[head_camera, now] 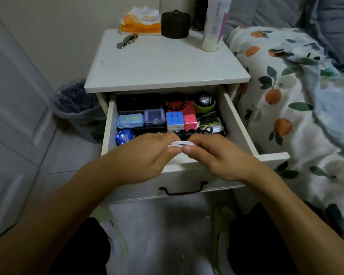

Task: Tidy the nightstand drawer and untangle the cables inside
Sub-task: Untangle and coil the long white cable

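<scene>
Pinching white cable (180,144) between hands (187,155)

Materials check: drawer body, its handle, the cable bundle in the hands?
Drawer: looks like white-painted or laminated board, matte, flat square edges.
Handle: probably dark metal, thin bent bar, slight sheen.
White cable held by left hand and right hand: likely smooth plastic or rubber sheath, folded in flexible loops.

Bare forearms, no sleeves; thin ring (160,133) on a left-hand finger; dark trousers (266,241).

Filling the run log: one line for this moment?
drawer: open | left hand + right hand: both pinching coiled white cable | over drawer front
</scene>
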{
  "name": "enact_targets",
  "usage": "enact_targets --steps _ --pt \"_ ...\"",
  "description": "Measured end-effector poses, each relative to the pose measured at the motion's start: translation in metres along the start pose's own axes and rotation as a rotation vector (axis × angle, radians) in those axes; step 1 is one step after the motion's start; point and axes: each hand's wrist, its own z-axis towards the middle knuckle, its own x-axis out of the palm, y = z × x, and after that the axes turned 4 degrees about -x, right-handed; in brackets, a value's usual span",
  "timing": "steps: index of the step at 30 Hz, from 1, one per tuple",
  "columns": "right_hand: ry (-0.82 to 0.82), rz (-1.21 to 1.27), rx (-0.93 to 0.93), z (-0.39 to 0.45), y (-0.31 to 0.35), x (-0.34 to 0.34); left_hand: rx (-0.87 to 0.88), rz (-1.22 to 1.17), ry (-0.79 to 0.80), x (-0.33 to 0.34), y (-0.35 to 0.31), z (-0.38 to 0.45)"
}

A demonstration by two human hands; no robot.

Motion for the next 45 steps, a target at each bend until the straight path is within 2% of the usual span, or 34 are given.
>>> enact_targets --steps 5,9,12,14,16,17,18,21,24,26,28,32,34,37,40,43,45 --pt "-0.017 -0.017 0.098 0.019 -0.027 -0.002 -0.054 -0.216 -0.041 0.013 0.016 0.033" --pt "-0.011 -0.045 0.254 0.023 -0.038 -0.009 -0.054 -0.174 -0.064 0.020 0.017 0.056" --pt "-0.040 -0.059 0.369 0.027 -0.047 -0.014 -0.128 -0.114 -0.028 0.027 0.018 0.071" --pt "-0.117 0.078 0.506 0.025 -0.054 -0.018 -0.141 -0.117 -0.013 0.033 0.015 0.081" --pt "-0.263 0.270 0.663 0.025 -0.066 -0.025 -0.167 -0.132 -0.006 0.038 0.013 0.087" --pt "-0.324 0.292 0.722 0.024 -0.074 -0.030 -0.180 -0.141 -0.004 0.040 0.012 0.090" --pt "-0.335 0.193 0.754 0.025 -0.083 -0.035 -0.197 -0.149 -0.002 0.040 0.012 0.093" --pt "-0.182 -0.295 0.738 0.031 -0.108 -0.041 -0.264 -0.194 -0.024 0.039 0.012 0.097" --pt "0.120 -0.542 0.645 0.043 -0.119 -0.034 -0.337 -0.236 -0.091 0.039 0.014 0.099" --pt "0.301 -0.644 0.616 0.051 -0.126 -0.029 -0.380 -0.252 -0.117 0.040 0.016 0.102" --pt "0.400 -0.712 0.606 0.056 -0.129 -0.029 -0.398 -0.259 -0.110 0.042 0.015 0.103" --pt "0.505 -0.786 0.598 0.062 -0.135 -0.026 -0.411 -0.289 -0.067 0.044 0.014 0.105" --pt "0.507 -0.781 0.608 0.062 -0.135 -0.024 -0.416 -0.290 -0.059 0.045 0.015 0.105" --pt "0.365 -0.736 0.618 0.060 -0.130 -0.028 -0.420 -0.301 -0.052 0.044 0.016 0.103" --pt "0.038 -0.543 0.584 0.049 -0.126 -0.033 -0.419 -0.316 -0.083 0.041 0.019 0.100" --pt "-0.355 0.004 0.566 0.033 -0.107 -0.032 -0.402 -0.368 -0.129 0.036 0.022 0.094" --pt "-0.527 0.367 0.553 0.024 -0.089 -0.032 -0.396 -0.452 -0.154 0.035 0.024 0.090"
